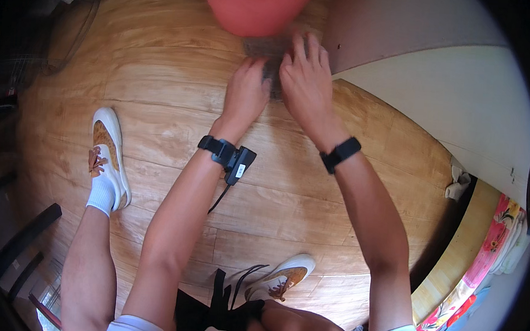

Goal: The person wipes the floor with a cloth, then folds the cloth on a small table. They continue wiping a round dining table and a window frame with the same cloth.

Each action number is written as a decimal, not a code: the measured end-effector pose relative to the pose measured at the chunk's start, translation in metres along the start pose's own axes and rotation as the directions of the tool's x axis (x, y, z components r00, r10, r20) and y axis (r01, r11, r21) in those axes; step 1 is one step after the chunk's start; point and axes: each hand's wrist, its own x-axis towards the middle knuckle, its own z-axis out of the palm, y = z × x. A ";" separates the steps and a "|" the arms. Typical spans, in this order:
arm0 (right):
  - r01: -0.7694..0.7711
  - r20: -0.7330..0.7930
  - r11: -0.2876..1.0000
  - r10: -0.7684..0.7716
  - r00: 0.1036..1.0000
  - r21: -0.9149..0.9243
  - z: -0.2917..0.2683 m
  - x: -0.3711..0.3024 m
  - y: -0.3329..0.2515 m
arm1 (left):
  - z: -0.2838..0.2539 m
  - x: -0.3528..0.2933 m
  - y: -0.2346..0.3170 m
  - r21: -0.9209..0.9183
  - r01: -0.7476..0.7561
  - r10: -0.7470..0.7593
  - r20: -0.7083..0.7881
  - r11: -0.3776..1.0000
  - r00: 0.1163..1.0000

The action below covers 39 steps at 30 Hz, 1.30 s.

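Pink bin point(259, 13) cropped, grey item point(262, 46) blurred

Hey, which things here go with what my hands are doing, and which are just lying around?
With your hands:
- dark, thin material between your left hand and right hand; too blurred to identify
- pink container just beyond them, probably

Apparently just lying around:
- crumpled white item on the right
- flowered pink cloth or wrapper at far right

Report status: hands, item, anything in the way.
Left hand and right hand at dark filmy item; grip unclear. Item blurred, partly hidden. Pink container just beyond, possible obstruction.
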 end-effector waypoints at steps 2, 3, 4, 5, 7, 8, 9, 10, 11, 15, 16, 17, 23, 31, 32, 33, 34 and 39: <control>0.005 0.089 0.999 -0.009 0.996 0.045 0.044 0.007 0.009 | 0.010 0.007 0.006 -0.034 0.009 -0.006 0.089 0.999 0.996; -0.028 0.177 0.999 0.021 0.984 0.042 0.058 0.005 0.010 | 0.012 0.006 0.009 -0.072 0.032 -0.027 0.065 0.997 0.998; -0.027 0.175 0.999 0.023 0.984 0.022 0.071 0.002 0.012 | 0.012 0.005 0.009 -0.079 0.033 -0.029 0.051 0.996 0.998; -0.023 0.175 1.000 0.022 0.984 0.006 0.077 0.002 0.009 | 0.011 0.002 0.007 -0.084 0.040 -0.036 0.038 0.996 0.999; -0.057 0.208 0.998 0.058 0.976 -0.011 0.089 0.000 0.010 | 0.014 0.003 0.006 -0.090 0.055 -0.054 0.007 0.994 0.999; -0.086 0.243 0.996 0.084 0.966 -0.002 0.083 0.002 0.007 | 0.015 0.001 0.005 -0.083 0.074 -0.075 -0.012 0.994 0.997; -0.116 0.279 0.993 0.111 0.954 0.004 0.080 0.003 0.004 | 0.015 -0.001 0.003 -0.077 0.092 -0.095 -0.031 0.993 0.995; -0.120 0.243 0.992 0.109 0.964 0.031 0.084 0.004 0.001 | 0.015 -0.001 0.001 -0.090 0.126 -0.128 -0.018 0.988 0.992; -0.129 0.206 0.990 0.116 0.972 0.049 0.086 0.006 0.003 | 0.015 0.003 0.003 -0.110 0.153 -0.154 -0.002 0.982 0.988; -0.157 0.179 0.988 0.154 0.972 0.002 0.078 0.004 -0.002 | 0.014 0.000 0.005 -0.161 0.148 -0.152 -0.014 0.976 0.988; -0.167 0.218 0.986 0.163 0.962 0.000 0.074 0.002 -0.008 | 0.012 -0.005 0.003 -0.149 0.162 -0.164 0.001 0.975 0.986; -0.179 0.251 0.984 0.174 0.952 -0.003 0.068 0.000 -0.013 | 0.009 -0.011 -0.002 -0.137 0.171 -0.171 0.014 0.976 0.985; -0.193 0.251 0.977 0.165 0.954 0.091 0.035 -0.040 -0.042 | -0.012 -0.042 0.005 -0.087 0.300 -0.281 0.177 0.950 0.943; 0.061 0.165 0.991 -0.081 0.983 0.119 0.018 -0.035 -0.034 | 0.006 -0.069 0.026 -0.369 0.543 -0.520 0.170 0.754 0.837; 0.149 0.133 0.987 -0.156 0.979 0.057 0.012 -0.026 -0.035 | 0.018 -0.076 0.020 -0.537 0.521 -0.545 0.129 0.664 0.828; 0.237 0.110 0.972 -0.234 0.966 -0.009 0.007 -0.017 -0.033 | 0.025 -0.074 0.022 -0.689 0.470 -0.576 0.094 0.551 0.812; 0.284 0.101 0.958 -0.278 0.955 -0.048 0.003 -0.006 -0.030 | 0.032 -0.070 0.021 -0.701 0.447 -0.575 0.063 0.556 0.816; 0.357 0.143 0.895 -0.330 0.933 -0.267 0.007 0.041 0.017 | 0.047 0.001 0.052 -0.844 0.366 -0.610 0.060 0.391 0.790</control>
